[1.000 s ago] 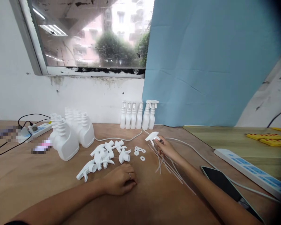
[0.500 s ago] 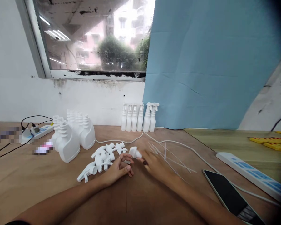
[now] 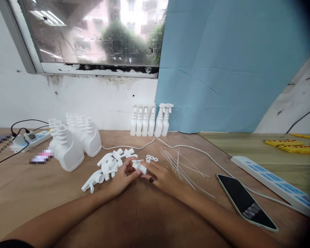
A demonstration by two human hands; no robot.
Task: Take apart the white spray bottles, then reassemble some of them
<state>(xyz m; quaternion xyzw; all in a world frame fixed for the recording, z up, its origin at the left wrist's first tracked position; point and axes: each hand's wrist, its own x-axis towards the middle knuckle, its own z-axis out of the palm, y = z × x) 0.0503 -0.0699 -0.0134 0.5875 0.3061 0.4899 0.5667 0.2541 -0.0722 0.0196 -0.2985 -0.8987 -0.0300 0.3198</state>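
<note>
White trigger head (image 3: 140, 166) partly hidden in the fingers' hold, left hand (image 3: 124, 177) and right hand (image 3: 162, 176)

From the wearer's head, the worktop (image 3: 28, 193) is seen at close range, the camera tilted forward and down; both hands (image 3: 122, 177) are framed below centre, the window (image 3: 93, 34) and blue curtain (image 3: 209, 62) farther off above.

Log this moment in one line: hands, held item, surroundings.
left hand: holding spray head | right hand: same spray head | nearby: washers, thin tubes, spray-head pile
</note>
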